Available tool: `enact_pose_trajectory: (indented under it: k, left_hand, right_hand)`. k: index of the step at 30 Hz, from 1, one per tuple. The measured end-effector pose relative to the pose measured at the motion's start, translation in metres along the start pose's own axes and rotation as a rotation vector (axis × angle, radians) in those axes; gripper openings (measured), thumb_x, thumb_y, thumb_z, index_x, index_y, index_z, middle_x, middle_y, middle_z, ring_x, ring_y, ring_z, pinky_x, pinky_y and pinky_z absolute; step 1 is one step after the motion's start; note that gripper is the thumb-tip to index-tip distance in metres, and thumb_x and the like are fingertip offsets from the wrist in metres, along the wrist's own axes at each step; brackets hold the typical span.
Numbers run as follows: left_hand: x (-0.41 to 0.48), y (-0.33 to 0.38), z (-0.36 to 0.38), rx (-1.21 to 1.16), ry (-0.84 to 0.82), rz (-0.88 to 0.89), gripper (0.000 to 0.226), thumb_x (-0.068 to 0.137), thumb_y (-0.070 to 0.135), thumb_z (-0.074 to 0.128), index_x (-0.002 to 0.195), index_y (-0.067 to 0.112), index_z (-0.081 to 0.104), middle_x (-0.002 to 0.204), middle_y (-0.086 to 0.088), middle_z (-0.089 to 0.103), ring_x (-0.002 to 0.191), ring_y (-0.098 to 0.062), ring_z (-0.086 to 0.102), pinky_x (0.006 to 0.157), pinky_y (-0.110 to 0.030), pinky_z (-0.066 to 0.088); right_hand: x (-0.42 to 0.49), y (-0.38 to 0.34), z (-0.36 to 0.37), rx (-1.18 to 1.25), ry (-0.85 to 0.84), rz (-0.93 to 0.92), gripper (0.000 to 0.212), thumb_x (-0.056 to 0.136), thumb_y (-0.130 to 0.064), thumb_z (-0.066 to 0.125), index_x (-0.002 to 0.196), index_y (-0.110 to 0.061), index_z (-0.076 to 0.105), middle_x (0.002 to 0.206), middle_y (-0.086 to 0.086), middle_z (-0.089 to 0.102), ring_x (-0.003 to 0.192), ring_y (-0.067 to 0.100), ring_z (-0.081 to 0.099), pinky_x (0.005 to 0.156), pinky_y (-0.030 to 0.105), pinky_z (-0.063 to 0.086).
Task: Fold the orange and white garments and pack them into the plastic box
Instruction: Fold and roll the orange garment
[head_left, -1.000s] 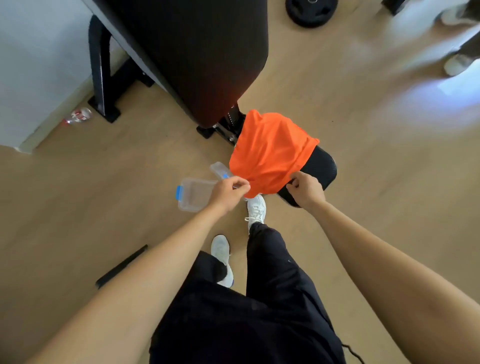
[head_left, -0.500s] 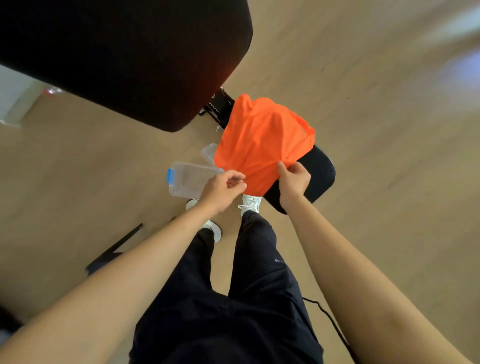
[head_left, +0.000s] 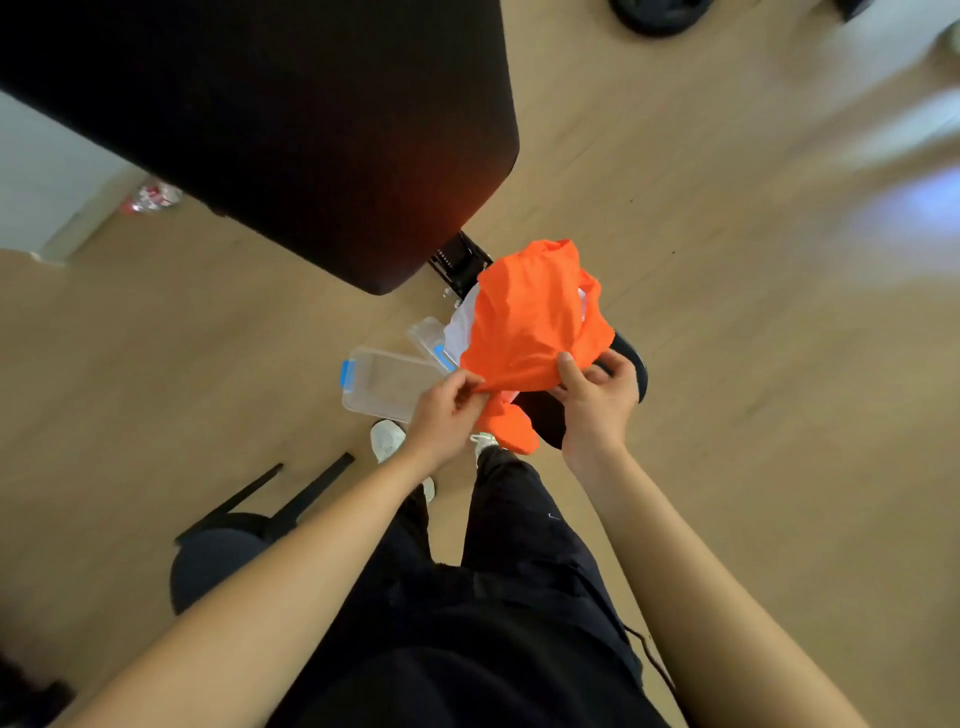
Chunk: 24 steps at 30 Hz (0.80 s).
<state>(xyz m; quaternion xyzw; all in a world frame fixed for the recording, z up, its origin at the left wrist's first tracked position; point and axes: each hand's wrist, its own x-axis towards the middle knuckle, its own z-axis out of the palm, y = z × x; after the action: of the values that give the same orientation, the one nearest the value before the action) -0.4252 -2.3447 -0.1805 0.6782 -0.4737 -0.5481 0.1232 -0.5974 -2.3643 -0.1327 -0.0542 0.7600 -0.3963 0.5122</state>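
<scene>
An orange garment (head_left: 524, 322) is bunched over a black padded seat (head_left: 631, 358). My left hand (head_left: 447, 410) pinches its near edge, and my right hand (head_left: 595, 395) grips the same edge a little to the right. A fold of orange cloth hangs below between the hands. A strip of white garment (head_left: 460, 327) shows under the orange one at its left side. The clear plastic box (head_left: 387, 382) with a blue clip lies on the floor just left of my left hand, and its lid (head_left: 428, 338) lies beside it.
A large black padded bench back (head_left: 291, 130) looms at the upper left. A black round stool (head_left: 218, 556) stands at the lower left. My legs in black trousers and white shoes (head_left: 387, 441) are below. A weight plate (head_left: 657, 15) lies far off on the wood floor.
Both hands have lifted the orange garment's near edge and drawn closer together. The cloth is bunched up taller, and the white garment now shows beneath it.
</scene>
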Motion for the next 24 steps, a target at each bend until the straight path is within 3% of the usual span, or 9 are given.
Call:
enact_pose_trajectory:
  k: [3,7,12,16,21,24]
  left_hand:
    - [-0.018,0.011,-0.042,0.027,0.033,0.086,0.006,0.095,0.019,0.064,0.101,0.019,0.065,0.082,0.012,0.066,0.073,0.006,0.059,0.069,-0.020,0.043]
    - [-0.041,0.029,-0.089,0.076,0.041,0.168,0.026,0.082,0.012,0.076,0.104,0.019,0.066,0.089,0.007,0.066,0.075,0.005,0.058,0.068,-0.012,0.041]
    - [-0.064,0.005,-0.132,0.115,0.152,0.129,0.037,0.063,0.013,0.064,0.087,0.040,0.062,0.088,0.013,0.065,0.077,0.005,0.057,0.071,-0.009,0.039]
    - [-0.086,-0.019,-0.164,-0.009,0.265,0.034,0.026,0.067,0.011,0.056,0.077,0.034,0.062,0.069,0.018,0.062,0.061,0.011,0.054,0.063,-0.008,0.039]
    - [-0.104,-0.047,-0.224,-0.272,0.451,-0.058,0.010,0.083,0.021,0.055,0.081,0.021,0.064,0.065,0.016,0.059,0.058,0.007,0.050,0.062,-0.016,0.040]
    - [-0.109,-0.050,-0.257,-0.424,0.500,-0.032,0.014,0.097,0.010,0.057,0.085,0.013,0.065,0.069,0.010,0.061,0.062,0.002,0.053,0.065,-0.020,0.041]
  right_hand:
    - [-0.012,-0.012,0.011,-0.177,-0.049,-0.198,0.060,0.087,-0.017,0.073,0.141,-0.022,0.049,0.067,-0.001,0.057,0.071,0.012,0.062,0.086,0.039,0.058]
    - [-0.036,-0.033,0.031,-0.276,-0.179,-0.401,0.022,0.091,-0.013,0.072,0.112,-0.016,0.075,0.086,-0.007,0.072,0.078,0.010,0.065,0.082,0.033,0.058]
    - [-0.062,-0.049,0.048,-0.313,-0.266,-0.462,0.016,0.090,-0.008,0.073,0.099,-0.021,0.075,0.086,-0.005,0.074,0.085,0.016,0.074,0.086,0.031,0.060]
    - [-0.090,-0.050,0.075,-0.311,-0.371,-0.482,0.011,0.090,-0.004,0.070,0.100,-0.005,0.076,0.081,-0.003,0.073,0.067,0.001,0.070,0.067,0.010,0.054]
    - [-0.119,-0.031,0.119,-0.325,-0.447,-0.467,0.013,0.091,-0.006,0.069,0.103,-0.007,0.076,0.078,0.007,0.073,0.054,0.006,0.067,0.057,0.018,0.054]
    - [-0.123,-0.008,0.144,-0.421,-0.423,-0.455,0.015,0.092,-0.007,0.066,0.103,-0.009,0.076,0.070,0.001,0.072,0.057,0.009,0.069,0.063,0.025,0.057]
